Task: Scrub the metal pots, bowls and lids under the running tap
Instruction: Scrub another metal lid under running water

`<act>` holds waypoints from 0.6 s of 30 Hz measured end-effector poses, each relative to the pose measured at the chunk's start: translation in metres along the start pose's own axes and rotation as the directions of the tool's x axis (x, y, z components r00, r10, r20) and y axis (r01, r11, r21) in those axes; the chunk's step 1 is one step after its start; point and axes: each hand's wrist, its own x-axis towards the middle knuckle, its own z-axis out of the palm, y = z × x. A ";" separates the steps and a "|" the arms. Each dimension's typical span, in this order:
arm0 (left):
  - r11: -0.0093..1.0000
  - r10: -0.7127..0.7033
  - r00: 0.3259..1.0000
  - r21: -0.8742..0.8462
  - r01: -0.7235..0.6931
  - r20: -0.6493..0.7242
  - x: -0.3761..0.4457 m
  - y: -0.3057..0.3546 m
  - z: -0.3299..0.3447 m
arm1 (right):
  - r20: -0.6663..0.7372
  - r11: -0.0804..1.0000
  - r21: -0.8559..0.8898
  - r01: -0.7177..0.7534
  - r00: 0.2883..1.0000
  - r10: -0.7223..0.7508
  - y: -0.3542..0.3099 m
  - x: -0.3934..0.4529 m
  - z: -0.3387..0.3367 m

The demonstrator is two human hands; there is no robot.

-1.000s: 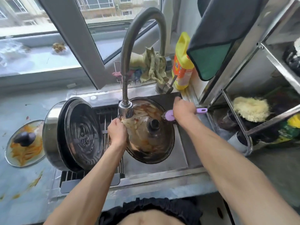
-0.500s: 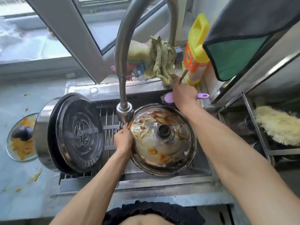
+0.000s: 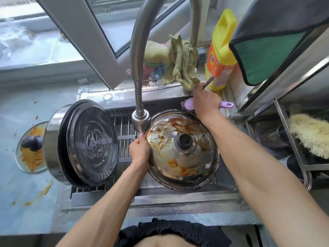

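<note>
A large metal lid (image 3: 181,154) smeared with brown sauce lies tilted in the sink (image 3: 226,182), its knob facing up. My left hand (image 3: 139,151) grips the lid's left rim, just below the tap head (image 3: 141,120). My right hand (image 3: 206,102) is at the sink's back edge, closed around a purple-handled steel-wool scrubber (image 3: 187,104), with its fingers up by the tap lever. A metal pot (image 3: 78,147) lies on its side on the drain rack to the left. I see no water flowing.
A dirty glass lid (image 3: 30,148) lies on the counter at the far left. Behind the sink are a yellow detergent bottle (image 3: 221,52), crumpled rags (image 3: 179,63) and the window frame. A metal shelf rack (image 3: 284,111) with a green-lined cloth stands on the right.
My right hand has moved back with the scrubber from over the lid to the tap's base. The lid now lies flatter in the sink. The view has moved closer.
</note>
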 end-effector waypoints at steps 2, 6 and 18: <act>1.000 0.025 1.000 0.005 -0.025 -0.007 -0.001 -0.001 -0.001 | 0.010 1.000 0.013 -0.012 1.000 0.012 -0.001 -0.002 -0.001; 0.997 0.074 0.997 0.023 -0.073 -0.023 -0.006 -0.005 -0.003 | 0.002 1.000 0.010 -0.009 1.000 0.009 0.000 -0.002 -0.001; 0.998 0.058 0.998 -0.031 -0.058 -0.002 -0.008 -0.010 0.000 | -0.011 1.000 0.021 0.003 1.000 -0.003 0.003 -0.003 -0.001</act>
